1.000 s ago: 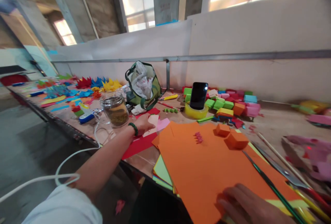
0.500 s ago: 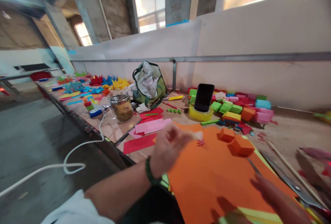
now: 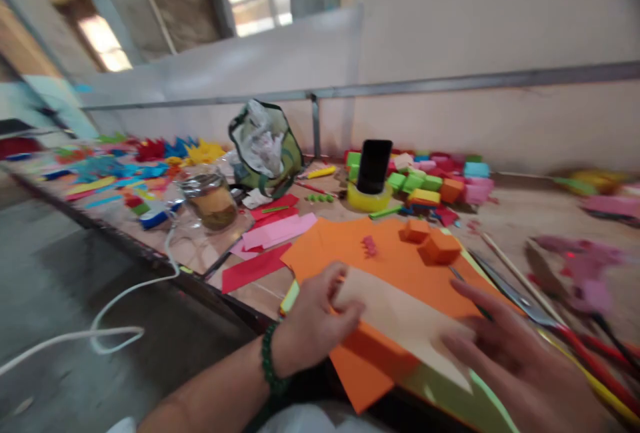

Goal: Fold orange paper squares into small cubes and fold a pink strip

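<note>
A cream paper sheet (image 3: 400, 306) hangs slanting between my hands, above a large orange sheet (image 3: 330, 239). My left hand (image 3: 320, 313), wearing a green beaded bracelet, pinches its left end between thumb and fingers. At the other end my right hand (image 3: 515, 346) has its thumb over the paper, its index finger stretched out; motion blurs the grip. Under that finger a thin dark tool (image 3: 467, 289) lies on the orange sheet. A small pink curled paper piece (image 3: 369, 246) and two orange paper boxes (image 3: 440, 246) rest beyond the cream paper.
A phone (image 3: 375, 165) stands in a yellow tape roll (image 3: 369, 198) before many coloured paper boxes. Scissors (image 3: 535, 309) and a pink glue gun (image 3: 587, 266) lie right. Left are a glass jar (image 3: 210, 203), a green bag (image 3: 270, 149), and a white cable (image 3: 173, 246) hanging off the table edge.
My left hand has come nearer with the cream paper, which now shows broad side up. My right hand has moved in to its right end. The view has turned right and down.
</note>
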Demonstrator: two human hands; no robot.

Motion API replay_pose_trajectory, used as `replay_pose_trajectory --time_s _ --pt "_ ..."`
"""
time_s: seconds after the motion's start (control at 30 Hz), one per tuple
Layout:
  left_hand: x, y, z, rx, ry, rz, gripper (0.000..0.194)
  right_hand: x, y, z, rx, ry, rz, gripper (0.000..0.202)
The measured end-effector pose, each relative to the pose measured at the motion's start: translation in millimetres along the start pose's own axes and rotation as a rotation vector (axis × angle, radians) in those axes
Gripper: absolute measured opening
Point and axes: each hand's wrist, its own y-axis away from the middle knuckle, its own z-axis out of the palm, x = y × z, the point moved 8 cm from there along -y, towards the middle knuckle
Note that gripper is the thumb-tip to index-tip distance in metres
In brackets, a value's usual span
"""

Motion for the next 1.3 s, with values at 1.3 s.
replay_pose_trajectory --time_s 1.3 --pt "0 8 45.3 -0.520 -0.997 0.524 0.059 -49 18 58 -0.232 0.357 -0.612 0.027"
